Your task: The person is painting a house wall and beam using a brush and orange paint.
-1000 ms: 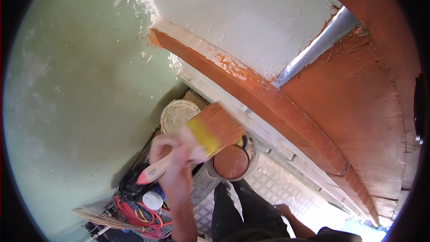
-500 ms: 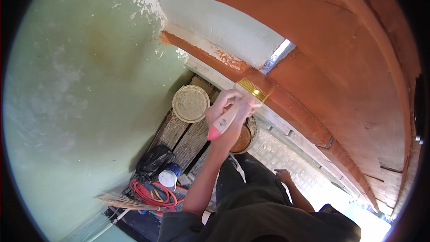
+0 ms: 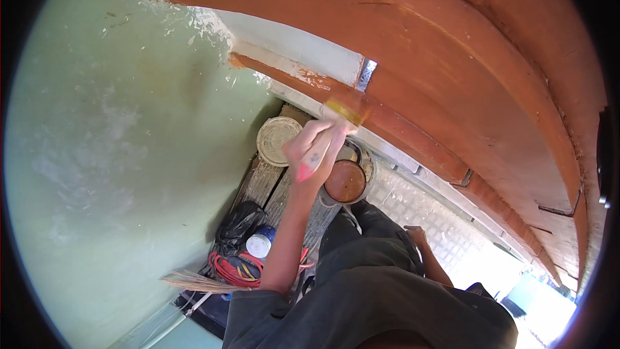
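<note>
My left hand [image 3: 313,145] is closed round the handle of a wide paintbrush [image 3: 316,155], pale with a pink-red end and a gold band. Motion blurs its bristles, which lie against a long reddish-brown wooden beam [image 3: 413,136]. Below the hand stands a bucket [image 3: 367,167] with a pan of brown paint [image 3: 344,181] at its mouth. My right hand [image 3: 416,236] hangs low beside my leg, apart from the beam. Its fingers seem loosely extended, and nothing shows in them.
A green wall [image 3: 110,155] rises at left. On the wooden planks [image 3: 265,178] are a round crusted lid or bucket top [image 3: 274,139], a black plastic bag [image 3: 239,226], a blue-and-white can [image 3: 259,244], a coiled red hose [image 3: 226,270] and a straw broom [image 3: 200,281]. Curved reddish-brown boards [image 3: 452,84] loom at right.
My left hand and the brush have shifted slightly left and up along the beam. The view has moved, showing more of the paint pan. My right hand still hangs low.
</note>
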Motion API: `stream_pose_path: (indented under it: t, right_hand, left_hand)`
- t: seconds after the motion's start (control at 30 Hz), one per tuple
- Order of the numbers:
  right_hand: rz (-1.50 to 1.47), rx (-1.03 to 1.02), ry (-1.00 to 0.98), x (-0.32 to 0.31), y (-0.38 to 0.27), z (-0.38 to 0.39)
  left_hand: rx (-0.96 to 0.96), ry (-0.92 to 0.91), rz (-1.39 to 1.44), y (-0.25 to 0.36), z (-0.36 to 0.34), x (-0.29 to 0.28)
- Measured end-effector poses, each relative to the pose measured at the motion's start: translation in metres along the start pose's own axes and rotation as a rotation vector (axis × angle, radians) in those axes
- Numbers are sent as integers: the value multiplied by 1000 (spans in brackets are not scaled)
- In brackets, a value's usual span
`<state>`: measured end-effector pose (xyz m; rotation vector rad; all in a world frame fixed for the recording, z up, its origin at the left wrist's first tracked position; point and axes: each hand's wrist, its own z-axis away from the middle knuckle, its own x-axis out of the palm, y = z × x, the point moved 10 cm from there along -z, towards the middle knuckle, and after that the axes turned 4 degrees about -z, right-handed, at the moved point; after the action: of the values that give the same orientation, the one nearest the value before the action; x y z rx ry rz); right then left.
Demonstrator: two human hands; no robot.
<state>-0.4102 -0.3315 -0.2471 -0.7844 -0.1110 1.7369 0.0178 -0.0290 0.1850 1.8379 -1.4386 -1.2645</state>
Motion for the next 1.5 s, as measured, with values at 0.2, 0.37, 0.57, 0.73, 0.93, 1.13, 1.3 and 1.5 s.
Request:
stream_pose_path:
  t: [0.2,0.37,0.57,0.73,0.93,1.13,1.3,1.5]
  right_hand:
    - [-24,-30,-11,0,2,-2]
    - [-62,-25,65,0,6,2]
    - [-3,-101,74,1,21,-6]
    - [-216,-17,43,-1,-1,4]
    - [-255,19,62,3,26,2]
    - [-428,99,58,0,9,21]
    - [-32,-73,99,-3,-3,31]
    - [2,-182,121,6,23,20]
  left_hand:
    - [-212,201,-18,-50,-35,-42]
    - [-346,215,315,-62,-25,-39]
    - [-175,191,238,-77,-56,-45]
    - [-204,300,261,-87,-57,-80]
    - [-209,165,299,-97,-50,-46]
    - [-157,458,316,-109,-77,-112]
    - [-91,221,176,-85,-45,-80]
    - [-227,153,282,-114,-87,-77]
